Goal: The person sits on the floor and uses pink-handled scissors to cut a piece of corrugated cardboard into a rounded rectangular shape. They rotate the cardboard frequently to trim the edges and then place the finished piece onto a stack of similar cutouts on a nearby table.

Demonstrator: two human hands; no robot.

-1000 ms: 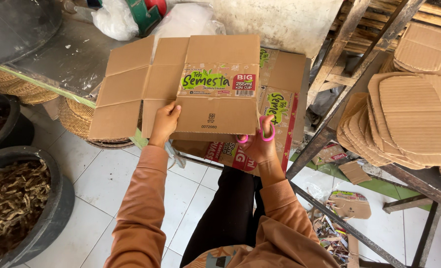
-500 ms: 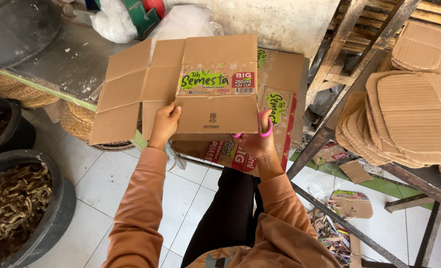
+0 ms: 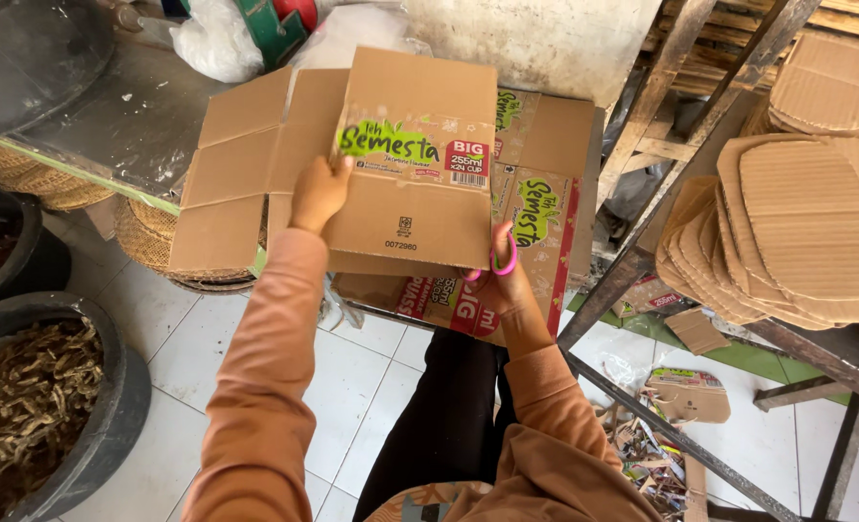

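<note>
Since the earlier frame, the left hand (image 3: pixel 318 191) has climbed the flattened cardboard box (image 3: pixel 391 184), its grip pinching the left edge of the front panel. Right hand (image 3: pixel 500 280), pink scissors (image 3: pixel 503 257) looped on its fingers, clasps the lower right corner. Cut cardboard pieces (image 3: pixel 797 232) are stacked on the right-hand rack.

Bright, even daylight; sharp focus
</note>
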